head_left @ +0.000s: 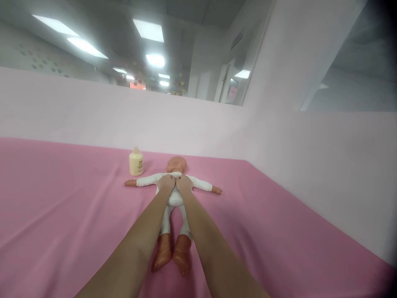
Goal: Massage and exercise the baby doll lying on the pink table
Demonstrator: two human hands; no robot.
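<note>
The pink sheet (pixel 62 215) lay smooth, giving us a flat bed for the baby doll (pixel 176 194), face-up at its middle with arms spread. Our left hand (pixel 166 183) and right hand (pixel 185 184) pressed its chest, knuckles touching; whether either grip pinched cloth we couldn't tell. The lotion bottle (pixel 136 162) stood far-left, label unreadable.

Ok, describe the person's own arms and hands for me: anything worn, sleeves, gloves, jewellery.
Both forearms are bare, with no sleeves in view up to the picture's lower edge. The left hand and the right hand wear no gloves. No watch, bracelet or band shows on either wrist. The hands are too small in the picture to tell whether there are rings or nail polish.
</note>
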